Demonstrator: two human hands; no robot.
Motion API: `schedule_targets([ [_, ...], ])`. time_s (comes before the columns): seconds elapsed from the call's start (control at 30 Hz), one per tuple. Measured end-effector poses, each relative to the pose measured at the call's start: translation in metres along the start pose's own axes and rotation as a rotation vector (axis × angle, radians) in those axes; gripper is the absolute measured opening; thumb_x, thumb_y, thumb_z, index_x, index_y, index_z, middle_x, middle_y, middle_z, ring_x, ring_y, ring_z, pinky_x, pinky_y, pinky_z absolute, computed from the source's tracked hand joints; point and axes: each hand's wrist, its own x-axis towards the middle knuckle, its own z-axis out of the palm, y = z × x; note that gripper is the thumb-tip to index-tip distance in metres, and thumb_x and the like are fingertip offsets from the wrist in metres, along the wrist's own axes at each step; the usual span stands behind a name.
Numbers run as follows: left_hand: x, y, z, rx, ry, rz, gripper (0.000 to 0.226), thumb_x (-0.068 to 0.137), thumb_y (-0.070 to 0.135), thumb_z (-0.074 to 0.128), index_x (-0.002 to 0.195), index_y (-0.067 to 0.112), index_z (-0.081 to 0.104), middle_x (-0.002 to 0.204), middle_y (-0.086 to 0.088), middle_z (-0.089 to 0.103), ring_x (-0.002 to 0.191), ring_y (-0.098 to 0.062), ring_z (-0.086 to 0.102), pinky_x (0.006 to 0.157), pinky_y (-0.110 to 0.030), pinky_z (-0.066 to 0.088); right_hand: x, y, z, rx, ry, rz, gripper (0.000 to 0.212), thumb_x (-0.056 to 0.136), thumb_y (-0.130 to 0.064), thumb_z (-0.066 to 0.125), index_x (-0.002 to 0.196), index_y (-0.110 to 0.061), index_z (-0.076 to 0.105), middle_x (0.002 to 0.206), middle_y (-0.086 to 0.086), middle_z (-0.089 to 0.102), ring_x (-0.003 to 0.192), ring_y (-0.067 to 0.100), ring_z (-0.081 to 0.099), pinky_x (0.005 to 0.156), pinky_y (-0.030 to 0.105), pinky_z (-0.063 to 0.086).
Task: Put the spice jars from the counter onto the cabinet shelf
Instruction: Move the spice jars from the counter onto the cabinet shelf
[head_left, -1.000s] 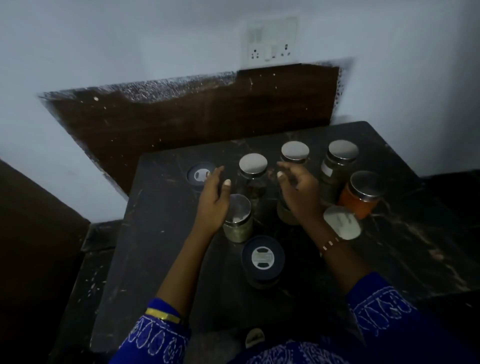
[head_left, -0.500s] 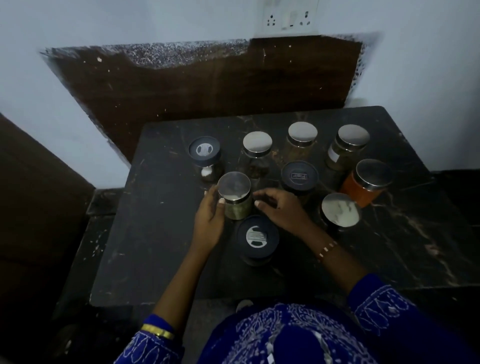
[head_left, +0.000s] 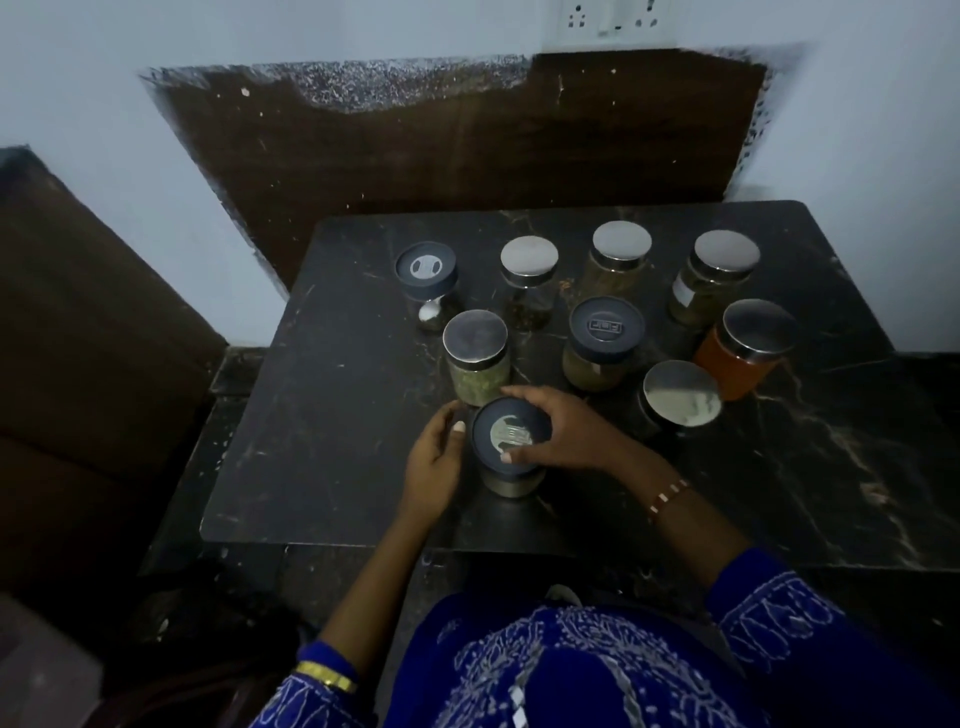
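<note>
The right hand (head_left: 563, 434) curls over the near jar (head_left: 511, 449), fingers wrapped round the far rim of its dark lid and the thumb pressed on the lid's near edge. The left hand (head_left: 434, 467) cups the same jar from its left side, thumb tip against the lid's rim and the other fingers bent round the glass, mostly hidden behind it. This jar stands upright on the dark counter (head_left: 322, 441), closest of all to the person.

Taking that jar as the mark: the green jar (head_left: 477, 358), steel-lidded, stands just behind it and a little left, almost touching the right hand's fingertips. Behind and to the right is a second dark-lidded jar (head_left: 605, 343) with olive contents. To the right, past the right wrist, sits a steel-lidded jar (head_left: 680, 397) with a glare on its lid. Farther right and back is the orange jar (head_left: 748, 348). Along the far row, from left: a dark-lidded jar (head_left: 427, 286) with something white inside, then three steel-lidded jars (head_left: 530, 280), (head_left: 621, 257), (head_left: 717, 275); the last bears a pale label.

Well behind the jars, a brown panel (head_left: 467, 140) covers the wall, with a socket plate (head_left: 613, 21) above it. Both sleeves (head_left: 779, 623) are blue with white embroidery; a bracelet (head_left: 667, 499) circles the right wrist, a gold bangle (head_left: 327, 675) the left.
</note>
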Motion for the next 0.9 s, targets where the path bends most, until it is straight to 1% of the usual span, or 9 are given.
schedule_targets([
  [0.1, -0.004, 0.001, -0.001, -0.054, -0.047, -0.002, 0.031, 0.097, 0.005, 0.04, 0.125, 0.001, 0.052, 0.112, 0.002, 0.053, 0.105, -0.01, 0.049, 0.069, 0.006, 0.039, -0.006, 0.002, 0.0, -0.096, -0.061, 0.026, 0.102, 0.064, -0.026, 0.085, 0.147, -0.02, 0.026, 0.145, 0.007, 0.037, 0.134, 0.019, 0.038, 0.112, 0.032, 0.034],
  [0.2, -0.002, -0.003, -0.002, -0.083, -0.138, -0.004, 0.028, 0.097, 0.005, 0.04, 0.12, 0.003, 0.056, 0.108, -0.002, 0.059, 0.102, -0.015, 0.055, 0.07, 0.003, 0.044, -0.008, 0.004, 0.009, -0.193, -0.048, 0.031, 0.113, 0.061, -0.027, 0.086, 0.15, -0.023, 0.017, 0.146, 0.009, 0.034, 0.136, 0.022, 0.035, 0.114, 0.033, 0.031],
  [0.37, -0.004, -0.001, -0.018, -0.143, -0.267, 0.008, 0.033, 0.094, -0.006, 0.04, 0.123, 0.0, 0.053, 0.111, -0.001, 0.056, 0.098, -0.008, 0.053, 0.069, 0.001, 0.045, -0.013, -0.001, 0.023, -0.167, 0.122, 0.086, 0.107, 0.06, -0.027, 0.087, 0.147, -0.021, 0.026, 0.141, 0.011, 0.041, 0.131, 0.023, 0.042, 0.109, 0.032, 0.036],
  [0.43, -0.004, -0.001, -0.026, -0.175, -0.308, -0.003, 0.035, 0.094, -0.007, 0.04, 0.127, -0.002, 0.05, 0.115, -0.004, 0.056, 0.105, -0.013, 0.053, 0.074, -0.002, 0.047, -0.015, -0.006, 0.024, -0.041, 0.197, 0.079, 0.101, 0.059, -0.023, 0.088, 0.144, -0.015, 0.034, 0.141, 0.009, 0.046, 0.128, 0.018, 0.046, 0.106, 0.03, 0.04],
  [0.53, -0.002, -0.004, -0.038, -0.215, -0.333, -0.046, 0.034, 0.095, -0.002, 0.041, 0.128, -0.001, 0.05, 0.124, -0.013, 0.057, 0.115, -0.022, 0.054, 0.092, -0.024, 0.047, -0.021, -0.022, 0.022, 0.176, 0.257, 0.071, 0.087, 0.063, -0.012, 0.085, 0.139, -0.01, 0.042, 0.135, 0.007, 0.053, 0.118, 0.013, 0.052, 0.096, 0.022, 0.045],
  [0.63, 0.001, -0.002, -0.051, -0.302, -0.363, -0.111, 0.029, 0.097, 0.009, 0.04, 0.121, 0.002, 0.055, 0.118, -0.017, 0.061, 0.112, -0.03, 0.056, 0.091, -0.031, 0.048, -0.028, -0.044, 0.012, 0.446, 0.259, 0.028, 0.072, 0.07, -0.004, 0.078, 0.133, -0.012, 0.044, 0.126, 0.005, 0.056, 0.112, 0.016, 0.056, 0.092, 0.023, 0.049],
  [0.73, 0.0, 0.016, -0.065, -0.533, -0.463, -0.225, 0.037, 0.099, 0.032, 0.032, 0.109, 0.007, 0.058, 0.107, -0.016, 0.063, 0.104, -0.03, 0.059, 0.087, -0.036, 0.052, -0.033, -0.066, 0.0, 0.813, 0.184, -0.056, 0.068, 0.065, -0.016, 0.075, 0.125, -0.022, 0.046, 0.12, 0.002, 0.056, 0.11, 0.021, 0.058, 0.089, 0.033, 0.052],
  [0.83, 0.001, 0.036, -0.071, -0.719, -0.611, -0.284, 0.05, 0.094, 0.05, 0.022, 0.117, 0.021, 0.056, 0.11, -0.008, 0.068, 0.101, -0.025, 0.064, 0.084, -0.04, 0.054, -0.028, -0.081, -0.009, 1.022, 0.177, -0.17, 0.086, 0.044, -0.035, 0.088, 0.12, -0.021, 0.05, 0.12, 0.006, 0.057, 0.107, 0.022, 0.06, 0.084, 0.033, 0.056],
  [0.9, 0.004, 0.052, -0.07, -0.759, -0.666, -0.279, 0.058, 0.087, 0.057, 0.027, 0.125, 0.022, 0.051, 0.116, -0.012, 0.065, 0.102, -0.028, 0.064, 0.089, -0.043, 0.05, -0.023, -0.092, -0.016, 1.12, 0.245, -0.221, 0.083, 0.043, -0.038, 0.089, 0.116, -0.019, 0.053, 0.118, 0.005, 0.06, 0.107, 0.021, 0.061, 0.088, 0.037, 0.054],
])
